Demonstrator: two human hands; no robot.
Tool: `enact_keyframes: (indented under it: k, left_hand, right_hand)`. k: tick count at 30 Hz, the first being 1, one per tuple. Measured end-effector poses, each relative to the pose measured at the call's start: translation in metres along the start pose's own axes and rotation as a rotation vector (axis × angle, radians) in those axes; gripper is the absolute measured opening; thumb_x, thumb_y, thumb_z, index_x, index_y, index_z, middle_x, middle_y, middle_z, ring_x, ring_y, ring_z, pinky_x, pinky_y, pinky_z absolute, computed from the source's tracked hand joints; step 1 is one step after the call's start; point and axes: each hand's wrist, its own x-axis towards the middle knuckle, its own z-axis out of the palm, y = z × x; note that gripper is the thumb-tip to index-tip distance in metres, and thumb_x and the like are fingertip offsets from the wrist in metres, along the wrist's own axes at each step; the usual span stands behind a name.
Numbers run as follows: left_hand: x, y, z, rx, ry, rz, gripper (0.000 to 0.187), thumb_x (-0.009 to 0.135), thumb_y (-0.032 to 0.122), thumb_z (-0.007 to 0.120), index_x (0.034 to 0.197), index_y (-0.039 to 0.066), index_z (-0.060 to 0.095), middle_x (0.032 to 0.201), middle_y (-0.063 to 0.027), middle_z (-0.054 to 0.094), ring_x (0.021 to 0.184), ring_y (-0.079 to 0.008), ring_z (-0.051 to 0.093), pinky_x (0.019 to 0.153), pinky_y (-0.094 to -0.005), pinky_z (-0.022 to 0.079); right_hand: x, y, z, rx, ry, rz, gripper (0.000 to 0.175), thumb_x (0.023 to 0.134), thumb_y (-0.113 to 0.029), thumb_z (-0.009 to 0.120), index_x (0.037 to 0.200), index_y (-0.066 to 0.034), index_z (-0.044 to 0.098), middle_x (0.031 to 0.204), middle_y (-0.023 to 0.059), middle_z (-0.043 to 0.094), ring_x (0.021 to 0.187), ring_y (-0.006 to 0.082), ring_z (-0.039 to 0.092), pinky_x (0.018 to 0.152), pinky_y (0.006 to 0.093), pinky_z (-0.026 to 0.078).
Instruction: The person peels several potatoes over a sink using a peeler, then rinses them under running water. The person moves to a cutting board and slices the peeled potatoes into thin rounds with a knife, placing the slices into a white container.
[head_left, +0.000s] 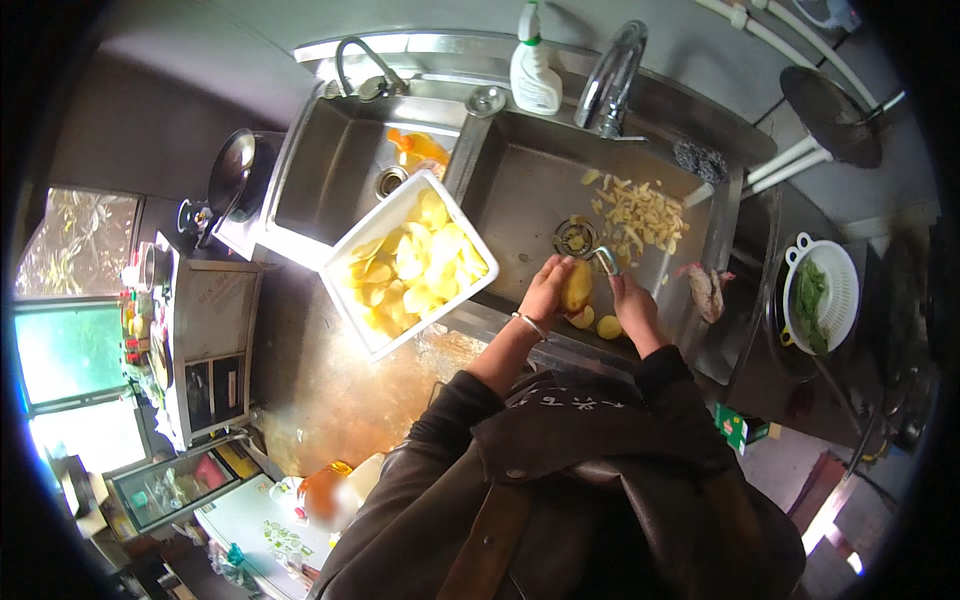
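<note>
My left hand (549, 288) holds a potato (577, 286) over the right basin of a double stainless steel sink (514, 217). In my right hand (634, 306) is a peeler (606, 260), its head just beside the potato's upper end. Two yellow potato pieces (609, 327) lie in the basin below the potato. Farther back, a heap of peelings (641, 214) spreads to the right of the drain strainer (575, 238), which also has scraps in it. A white tub (358, 244) of yellow potato slices (420, 259) rests tilted over the sink's front edge at the left.
Behind the basins stand a chrome faucet (611, 75) and a white spray bottle (535, 75). Steel wool (700, 160) and a crumpled cloth (706, 292) are at the basin's right side. A white colander (844, 289) holds green leaves. An orange item (420, 150) lies in the left basin.
</note>
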Motion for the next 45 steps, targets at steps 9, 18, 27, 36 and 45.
enact_keyframes:
  k: [9,18,27,36,45]
  left_hand:
    - [0.003,0.028,-0.022,-0.079,0.015,-0.052,0.037,0.097,0.041,0.048,0.108,0.006,0.054,0.08,-0.0119,0.063,0.068,-0.0236,0.064,0.05,-0.0309,0.048]
    - [0.012,0.042,-0.022,-0.298,-0.098,-0.186,0.04,0.099,0.037,0.041,0.109,0.002,0.058,0.094,-0.019,0.066,0.08,-0.0272,0.064,0.062,-0.0336,0.05]
    - [0.006,0.045,-0.022,-0.212,-0.227,-0.191,0.052,0.099,0.052,0.04,0.115,0.006,0.056,0.09,-0.0134,0.065,0.078,-0.0249,0.063,0.061,-0.0322,0.049]
    - [0.014,0.047,-0.024,-0.114,-0.305,-0.209,0.048,0.097,0.053,0.044,0.106,0.008,0.058,0.084,-0.0162,0.064,0.057,-0.0212,0.057,0.043,-0.0246,0.041]
    - [0.008,0.056,-0.023,-0.201,-0.536,-0.364,0.046,0.1,0.05,0.037,0.108,0.009,0.056,0.088,-0.0143,0.061,0.056,-0.0239,0.054,0.041,-0.025,0.037]
  right_hand:
    - [-0.016,-0.035,-0.017,0.045,0.054,-0.304,0.026,0.096,-0.032,0.054,0.098,-0.0054,0.056,0.067,0.0197,0.061,0.064,0.0414,0.061,0.052,0.0505,0.045]
    - [-0.04,-0.054,-0.026,0.14,0.143,-0.394,0.027,0.095,-0.035,0.056,0.093,-0.009,0.054,0.061,0.0163,0.059,0.058,0.0397,0.061,0.05,0.0492,0.045]
    - [-0.036,-0.051,-0.034,0.134,0.243,-0.261,0.032,0.095,-0.037,0.055,0.086,-0.0064,0.054,0.066,0.0184,0.062,0.065,0.0394,0.062,0.055,0.0485,0.046]
    - [-0.025,-0.048,-0.036,0.085,0.203,-0.039,0.032,0.096,-0.037,0.052,0.09,-0.0064,0.059,0.07,0.0182,0.063,0.068,0.042,0.061,0.059,0.0513,0.046]
    - [-0.026,-0.041,-0.029,0.058,0.277,-0.102,0.033,0.095,-0.037,0.053,0.087,-0.0053,0.058,0.066,0.0179,0.061,0.064,0.0417,0.061,0.057,0.0499,0.047]
